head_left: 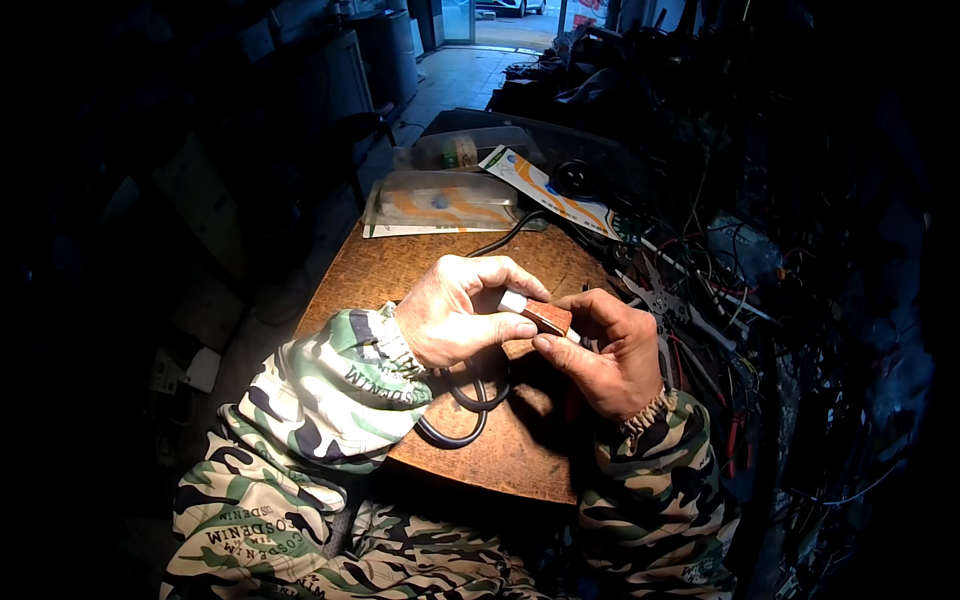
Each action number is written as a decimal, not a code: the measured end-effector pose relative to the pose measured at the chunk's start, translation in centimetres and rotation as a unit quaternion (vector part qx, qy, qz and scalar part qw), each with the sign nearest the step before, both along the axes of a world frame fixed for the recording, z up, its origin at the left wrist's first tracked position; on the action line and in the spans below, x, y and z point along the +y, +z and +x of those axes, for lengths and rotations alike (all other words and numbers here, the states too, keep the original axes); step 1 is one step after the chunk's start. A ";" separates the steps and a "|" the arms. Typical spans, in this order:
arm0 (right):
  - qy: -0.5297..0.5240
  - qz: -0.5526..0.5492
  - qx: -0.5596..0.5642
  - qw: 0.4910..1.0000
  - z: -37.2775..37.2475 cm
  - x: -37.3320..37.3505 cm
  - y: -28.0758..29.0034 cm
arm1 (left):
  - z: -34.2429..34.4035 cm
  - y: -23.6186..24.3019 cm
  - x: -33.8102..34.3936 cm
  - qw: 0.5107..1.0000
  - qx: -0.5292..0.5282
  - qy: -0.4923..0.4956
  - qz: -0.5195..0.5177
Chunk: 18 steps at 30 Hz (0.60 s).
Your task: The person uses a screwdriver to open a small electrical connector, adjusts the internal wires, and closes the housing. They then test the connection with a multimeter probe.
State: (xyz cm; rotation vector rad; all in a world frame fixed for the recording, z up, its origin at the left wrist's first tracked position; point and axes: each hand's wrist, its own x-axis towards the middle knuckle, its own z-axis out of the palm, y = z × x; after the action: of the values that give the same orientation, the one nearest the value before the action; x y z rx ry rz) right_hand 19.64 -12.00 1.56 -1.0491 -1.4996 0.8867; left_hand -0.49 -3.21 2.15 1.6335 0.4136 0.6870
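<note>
Between my two hands, over the worn wooden worktop (360, 270), is a small reddish-brown piece (545, 315) with white parts at its ends, tilted down to the right. My left hand (460, 310) grips its left end with thumb and fingers. My right hand (610, 355) has its thumb and curled fingers on the right end. A black cable (450, 438) lies looped on the worktop beneath my hands, running up toward the back.
Clear plastic packages (450, 195) and a printed card (530, 180) lie at the back. Pliers (660, 305), red-handled tools (735, 440) and tangled wires crowd the right. Beyond are a chair (355, 135), dark clutter and a bright doorway (500, 20).
</note>
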 end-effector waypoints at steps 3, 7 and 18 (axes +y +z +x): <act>0.003 -0.047 0.059 0.997 0.3 -0.1 0.6 | 0.6 0.0 0.1 0.999 -0.024 0.015 -0.046; 0.012 -0.086 0.119 0.989 0.5 0.6 0.3 | 1.2 -0.8 0.1 0.984 -0.084 0.036 -0.150; 0.025 -0.167 0.195 0.966 0.6 1.5 -0.9 | 1.5 -1.0 -0.1 0.990 -0.019 0.083 -0.109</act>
State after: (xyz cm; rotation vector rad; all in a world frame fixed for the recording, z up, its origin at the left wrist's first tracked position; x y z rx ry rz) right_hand 20.20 -10.54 0.68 -1.0032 -1.0721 1.3313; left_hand 1.00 -3.34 1.19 1.3885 0.5807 0.7677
